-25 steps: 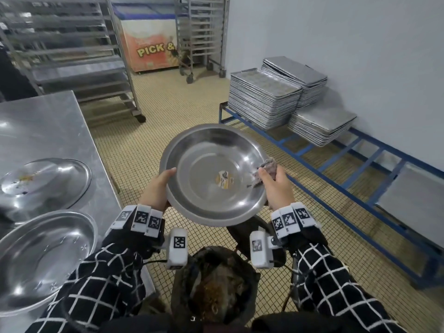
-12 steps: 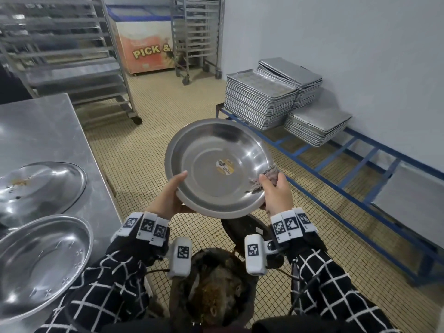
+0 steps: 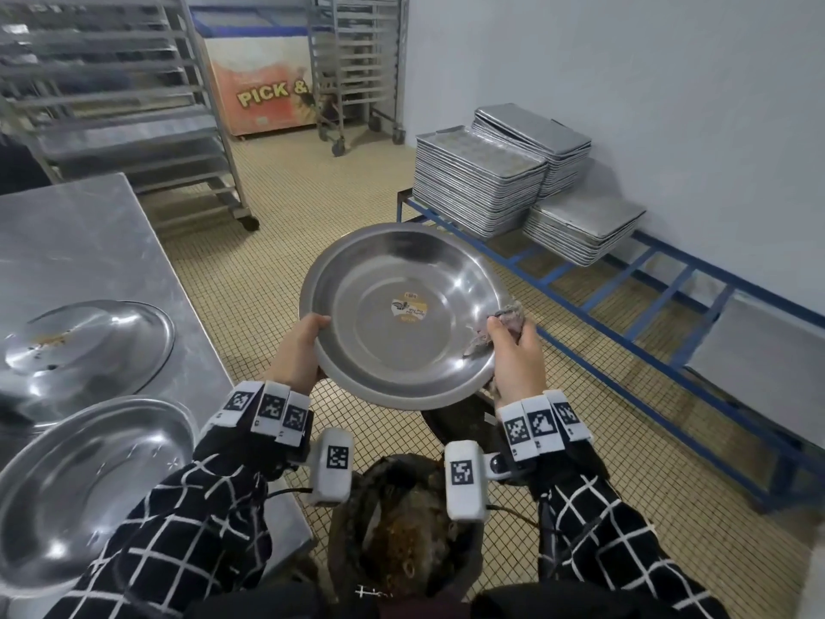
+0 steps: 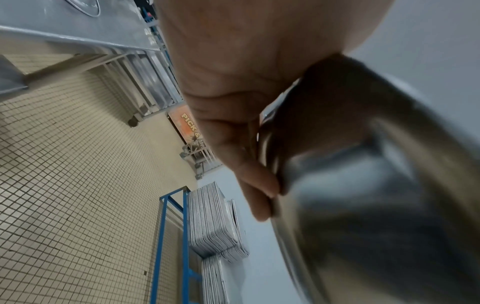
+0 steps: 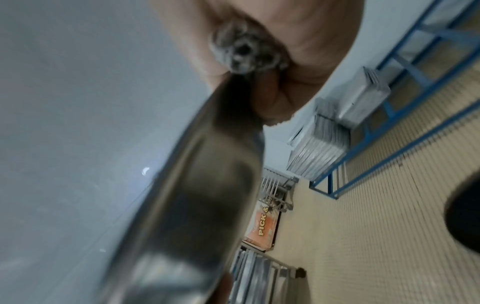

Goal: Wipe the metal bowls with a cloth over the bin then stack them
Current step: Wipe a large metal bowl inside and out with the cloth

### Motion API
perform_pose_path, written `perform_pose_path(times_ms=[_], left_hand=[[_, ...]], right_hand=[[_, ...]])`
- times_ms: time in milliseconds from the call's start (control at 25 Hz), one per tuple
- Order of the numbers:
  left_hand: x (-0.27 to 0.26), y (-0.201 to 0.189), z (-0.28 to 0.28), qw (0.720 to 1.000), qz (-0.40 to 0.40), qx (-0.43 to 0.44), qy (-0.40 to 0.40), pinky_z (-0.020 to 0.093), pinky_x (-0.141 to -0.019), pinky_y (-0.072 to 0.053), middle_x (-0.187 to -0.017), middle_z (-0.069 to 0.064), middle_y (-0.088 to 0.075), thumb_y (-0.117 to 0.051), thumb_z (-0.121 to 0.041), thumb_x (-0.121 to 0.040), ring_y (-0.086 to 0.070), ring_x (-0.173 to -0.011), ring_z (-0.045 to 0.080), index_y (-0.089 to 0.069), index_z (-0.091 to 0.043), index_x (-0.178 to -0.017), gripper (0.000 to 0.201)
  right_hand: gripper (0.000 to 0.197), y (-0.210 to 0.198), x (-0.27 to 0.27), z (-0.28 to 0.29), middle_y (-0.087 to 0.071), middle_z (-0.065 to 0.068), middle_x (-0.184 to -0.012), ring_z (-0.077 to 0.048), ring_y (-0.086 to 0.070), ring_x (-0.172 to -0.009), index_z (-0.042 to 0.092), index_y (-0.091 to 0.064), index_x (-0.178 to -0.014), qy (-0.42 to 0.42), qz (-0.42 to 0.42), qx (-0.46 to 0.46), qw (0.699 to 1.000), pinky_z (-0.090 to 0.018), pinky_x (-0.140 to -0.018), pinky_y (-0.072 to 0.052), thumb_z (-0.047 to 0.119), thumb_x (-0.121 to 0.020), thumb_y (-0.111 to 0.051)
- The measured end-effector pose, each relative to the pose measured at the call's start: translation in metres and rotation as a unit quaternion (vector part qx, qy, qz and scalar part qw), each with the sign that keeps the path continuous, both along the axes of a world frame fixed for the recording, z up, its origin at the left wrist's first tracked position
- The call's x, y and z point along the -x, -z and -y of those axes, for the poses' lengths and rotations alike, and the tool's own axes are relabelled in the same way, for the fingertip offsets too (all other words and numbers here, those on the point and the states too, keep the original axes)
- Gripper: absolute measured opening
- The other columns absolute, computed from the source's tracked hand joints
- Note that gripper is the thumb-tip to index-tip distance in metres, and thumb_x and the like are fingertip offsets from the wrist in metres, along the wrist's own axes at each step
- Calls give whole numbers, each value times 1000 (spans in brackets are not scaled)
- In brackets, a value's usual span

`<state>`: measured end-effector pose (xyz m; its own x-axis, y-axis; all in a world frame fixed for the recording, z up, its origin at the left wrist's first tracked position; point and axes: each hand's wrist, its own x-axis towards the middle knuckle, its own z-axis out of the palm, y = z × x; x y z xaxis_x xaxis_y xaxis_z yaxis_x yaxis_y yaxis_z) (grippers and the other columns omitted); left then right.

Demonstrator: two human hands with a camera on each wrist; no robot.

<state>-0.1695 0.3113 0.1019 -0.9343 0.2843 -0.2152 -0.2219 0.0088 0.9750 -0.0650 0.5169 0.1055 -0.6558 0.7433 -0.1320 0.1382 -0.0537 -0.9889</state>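
Observation:
A wide metal bowl (image 3: 370, 288) with a small sticker in its middle is held tilted toward me above the dark bin (image 3: 402, 538). My left hand (image 3: 299, 350) grips the bowl's left rim, thumb on the inside; in the left wrist view the fingers (image 4: 249, 174) curl under the bowl (image 4: 363, 185). My right hand (image 3: 513, 355) grips the right rim together with a grey cloth (image 3: 509, 317). The right wrist view shows the cloth (image 5: 244, 49) bunched in the palm against the bowl's edge (image 5: 197, 185).
Two more metal bowls (image 3: 85, 337) (image 3: 85, 480) lie on the steel table (image 3: 89, 243) at my left. Stacks of baking trays (image 3: 482, 189) sit on a low blue frame (image 3: 669, 279) along the right wall. Wheeled racks (image 3: 134, 105) stand behind on tiled floor.
The bowl has risen a little and tipped more toward me. My left thumb has slid further onto the rim. My right hand still holds the cloth at the right rim.

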Motion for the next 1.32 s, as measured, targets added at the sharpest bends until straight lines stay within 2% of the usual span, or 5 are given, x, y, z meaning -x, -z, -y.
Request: perform_pose_path(times_ms=[520,760,960,1120,1320], left_hand=[[-30,13,54,997,-58,7,55,20,-63,-55,-100,5,-65,-51,-20,-94,-69,-80,15,-46,-17,-126,33],[-54,8,128,995,-65,-23,-71,41,-74,-51,-93,9,-64,-58,-21,-81,-63,-82,24,-59,-23,-100,19],[-95,4,195,978,-109,35,-173,29,-73,-47,-89,-4,-63,-53,-24,-91,-59,-81,13,-57,-27,-95,6],[-118,-4,256,954,-124,67,-266,24,-76,-49,-92,-7,-64,-52,-21,-92,-60,-84,10,-57,-30,-96,11],[-129,-13,348,914,-146,143,-350,21,-70,-47,-90,-9,-62,-48,-22,-97,-58,-78,4,-54,-19,-111,16]], right_hand=[[19,9,-27,97,-61,1,-97,-19,-66,-84,21,-48,-108,82,-39,35,995,-32,-62,-58,20,-90,-56],[15,3,-53,117,-65,-3,-101,-20,-67,-86,23,-54,-103,-43,-26,1,999,-38,-70,-58,17,-90,-56],[12,3,-60,160,-66,-4,-97,-16,-65,-70,21,-53,-101,-162,-6,-16,987,-23,-51,-50,23,-90,-57],[19,-3,-50,214,-66,-4,-97,-20,-68,-84,20,-52,-106,-235,15,-33,971,-39,-74,-58,32,-92,-55],[20,-13,-20,306,-60,-1,-90,-13,-59,-75,14,-49,-104,-320,6,-104,941,-21,-56,-44,33,-95,-51]])
